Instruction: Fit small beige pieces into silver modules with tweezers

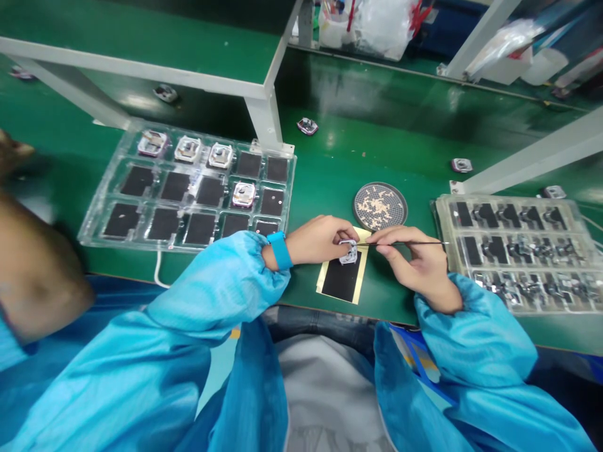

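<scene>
Shiny metal part [348, 252]; glossy green bench top [358, 147]; clear plastic tray [282, 207]; smooth blue cloth sleeve [211, 282]

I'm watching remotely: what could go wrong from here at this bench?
The small metal-framed part pinched in the left hand could slip and drop onto the black pad. The fine pointed tool in the right hand has its tip close to that part, so a slip might scratch it. The round mesh dish of loose tan pieces sits just beyond the hands; a knock could scatter them.
</scene>
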Available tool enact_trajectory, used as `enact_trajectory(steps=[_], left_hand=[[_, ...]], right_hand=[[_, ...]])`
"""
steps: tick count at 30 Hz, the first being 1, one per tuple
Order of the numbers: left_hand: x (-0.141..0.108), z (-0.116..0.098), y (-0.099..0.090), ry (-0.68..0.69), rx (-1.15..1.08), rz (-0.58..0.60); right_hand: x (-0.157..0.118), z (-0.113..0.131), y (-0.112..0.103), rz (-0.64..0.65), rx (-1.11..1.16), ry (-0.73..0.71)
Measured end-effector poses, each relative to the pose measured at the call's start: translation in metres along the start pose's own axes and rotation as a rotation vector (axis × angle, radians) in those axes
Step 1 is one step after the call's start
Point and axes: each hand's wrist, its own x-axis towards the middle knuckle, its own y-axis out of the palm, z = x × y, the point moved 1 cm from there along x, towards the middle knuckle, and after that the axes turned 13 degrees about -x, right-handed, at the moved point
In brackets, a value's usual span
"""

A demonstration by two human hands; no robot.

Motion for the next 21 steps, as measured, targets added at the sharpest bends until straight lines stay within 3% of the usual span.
enact_trajectory(steps=[21], left_hand=[[-0.0003,-0.0004,-0.0004,0.013,-0.019,0.001]], right_hand=[[0.0008,0.0016,0.0019,0.008,-0.036,-0.003]])
